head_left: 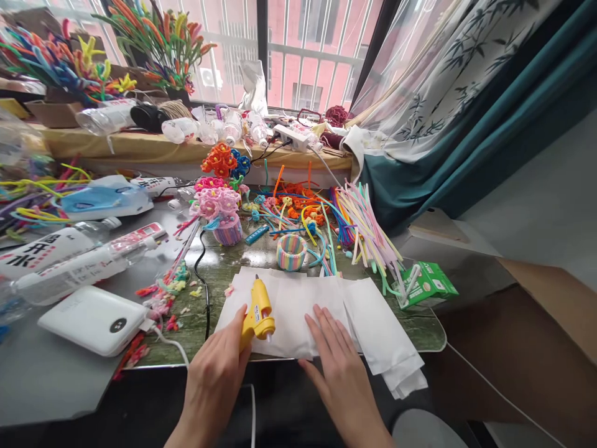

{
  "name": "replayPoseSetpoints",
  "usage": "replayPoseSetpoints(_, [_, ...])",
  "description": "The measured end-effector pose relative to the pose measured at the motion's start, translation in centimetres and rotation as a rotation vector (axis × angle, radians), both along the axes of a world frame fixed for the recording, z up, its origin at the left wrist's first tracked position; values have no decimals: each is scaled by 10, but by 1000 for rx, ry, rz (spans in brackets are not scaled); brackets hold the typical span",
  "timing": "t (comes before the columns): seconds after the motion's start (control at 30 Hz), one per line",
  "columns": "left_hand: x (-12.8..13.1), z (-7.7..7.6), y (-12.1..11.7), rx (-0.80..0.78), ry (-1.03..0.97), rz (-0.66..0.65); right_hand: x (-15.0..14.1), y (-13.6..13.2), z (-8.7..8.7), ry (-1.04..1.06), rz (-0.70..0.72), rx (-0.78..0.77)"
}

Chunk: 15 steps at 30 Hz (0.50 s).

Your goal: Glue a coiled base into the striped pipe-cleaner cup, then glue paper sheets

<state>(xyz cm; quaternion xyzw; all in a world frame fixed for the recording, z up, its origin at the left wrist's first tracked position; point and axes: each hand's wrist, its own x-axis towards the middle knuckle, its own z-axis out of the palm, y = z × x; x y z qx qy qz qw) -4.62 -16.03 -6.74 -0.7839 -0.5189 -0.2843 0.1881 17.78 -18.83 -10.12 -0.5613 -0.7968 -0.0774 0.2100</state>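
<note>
My left hand [218,361] is wrapped round the handle of a yellow hot glue gun [261,308], whose dark nozzle points away from me. Under it lie white paper sheets [291,292] at the table's front edge. My right hand [334,356] rests on those sheets with its fingers stretched out, the thumb hanging at the edge. Beyond the paper stands a small striped pastel basket [291,252]. To its left is a striped pot [228,231] holding pink pipe-cleaner flowers [217,204].
A white power bank [93,320] with a cable and plastic bottles [88,264] lie at left. Pastel pipe cleaners [366,224] and a green milk carton [426,285] stand at right. A black cord [201,267] crosses the table. Behind, the sill [298,163] bears bottles and a power strip [290,135].
</note>
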Motion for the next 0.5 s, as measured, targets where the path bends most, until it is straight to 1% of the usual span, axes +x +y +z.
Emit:
replayPoseSetpoints(0.1, [5, -8, -4, -1, 31, 32, 13, -2, -4, 24, -10, 25])
replayPoseSetpoints(0.2, [9, -13, -13, 5, 37, 125, 21, -3, -5, 47, -19, 60])
replayPoseSetpoints(0.27, [11, -15, -17, 13, 42, 161, 24, -3, -2, 48, -18, 59])
replayPoseSetpoints(0.37, [10, -15, -19, 25, 52, 148, 28, -5, 4, 26, 32, 49])
replayPoseSetpoints(0.5, [2, -11, -18, -4, 79, 119, 35, -7, 8, 44, 139, 105])
